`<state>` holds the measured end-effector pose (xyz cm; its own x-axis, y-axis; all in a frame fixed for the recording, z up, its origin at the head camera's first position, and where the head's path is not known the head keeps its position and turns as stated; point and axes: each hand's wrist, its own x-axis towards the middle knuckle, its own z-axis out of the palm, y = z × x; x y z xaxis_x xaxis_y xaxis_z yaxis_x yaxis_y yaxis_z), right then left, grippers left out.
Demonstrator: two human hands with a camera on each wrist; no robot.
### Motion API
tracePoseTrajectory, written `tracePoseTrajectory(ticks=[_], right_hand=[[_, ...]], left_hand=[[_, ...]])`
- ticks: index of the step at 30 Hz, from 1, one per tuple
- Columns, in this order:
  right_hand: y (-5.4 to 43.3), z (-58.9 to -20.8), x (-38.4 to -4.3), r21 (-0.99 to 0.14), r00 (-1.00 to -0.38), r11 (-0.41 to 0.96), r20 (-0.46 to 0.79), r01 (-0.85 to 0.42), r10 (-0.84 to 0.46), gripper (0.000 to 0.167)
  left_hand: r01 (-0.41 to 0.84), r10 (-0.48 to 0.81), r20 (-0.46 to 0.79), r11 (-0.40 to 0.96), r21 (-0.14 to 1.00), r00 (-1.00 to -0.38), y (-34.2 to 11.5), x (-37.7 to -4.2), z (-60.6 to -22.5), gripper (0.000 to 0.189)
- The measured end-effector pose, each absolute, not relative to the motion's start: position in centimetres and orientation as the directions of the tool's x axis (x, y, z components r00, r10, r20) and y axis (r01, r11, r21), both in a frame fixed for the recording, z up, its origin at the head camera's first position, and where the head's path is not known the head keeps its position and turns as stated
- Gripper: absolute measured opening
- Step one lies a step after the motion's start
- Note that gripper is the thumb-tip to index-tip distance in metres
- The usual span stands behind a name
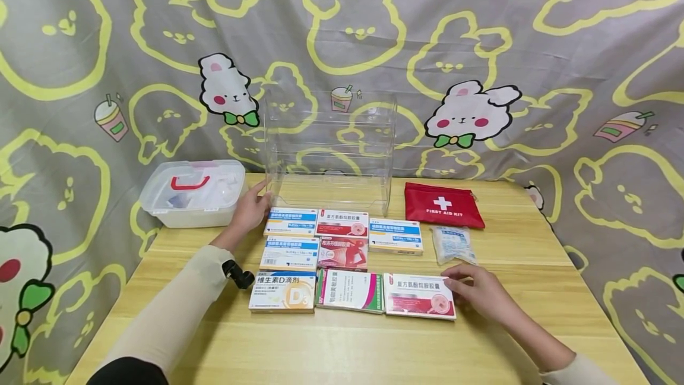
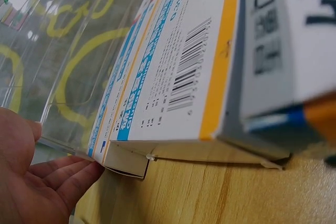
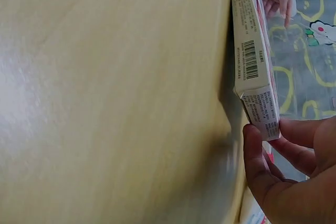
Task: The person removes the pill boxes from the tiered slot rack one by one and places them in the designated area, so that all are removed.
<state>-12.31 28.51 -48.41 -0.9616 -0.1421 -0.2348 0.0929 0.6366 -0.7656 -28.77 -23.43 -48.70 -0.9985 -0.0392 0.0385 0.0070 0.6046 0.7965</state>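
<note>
My right hand (image 1: pixel 483 293) pinches the right end of a red-and-white medicine box (image 1: pixel 419 299), which lies on the table at the right of the front row. In the right wrist view, the thumb and fingers sit at both sides of that box's end (image 3: pixel 260 113). My left hand (image 1: pixel 250 211) reaches to the lower left corner of a clear tiered rack (image 1: pixel 329 195). Its straight fingers touch the end of a blue-and-white medicine box (image 1: pixel 291 223), as the left wrist view shows. A vitamin D box (image 1: pixel 282 293) and a green-and-purple box (image 1: pixel 350 291) fill the front row.
More boxes lie flat: a blue-and-white one (image 1: pixel 288 254), a red one (image 1: pixel 343 253), a red-and-white one (image 1: pixel 342 223) and another blue-and-white one (image 1: pixel 395 236). A red first aid pouch (image 1: pixel 443 205), a clear packet (image 1: pixel 453 245) and a lidded plastic case (image 1: pixel 192 193) stand around them.
</note>
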Motion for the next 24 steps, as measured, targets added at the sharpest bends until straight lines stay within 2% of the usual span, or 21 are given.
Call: tracePoseTrajectory(ticks=[8,24], right_hand=[[27.9,-48.8,-12.1,-0.769,-0.966,0.636,-0.205,0.060,-0.155,0.029],[27.2,-49.6,-12.2,-0.749,-0.973,0.661,-0.183,0.044,-0.143,0.025]], left_hand=[[0.008,-0.042,0.043,0.611,0.792,-0.998,-23.4,-28.8,-48.7,0.053],[0.005,-0.041,0.037,0.604,0.797,-0.998,-23.4,-28.7,-48.7,0.053]])
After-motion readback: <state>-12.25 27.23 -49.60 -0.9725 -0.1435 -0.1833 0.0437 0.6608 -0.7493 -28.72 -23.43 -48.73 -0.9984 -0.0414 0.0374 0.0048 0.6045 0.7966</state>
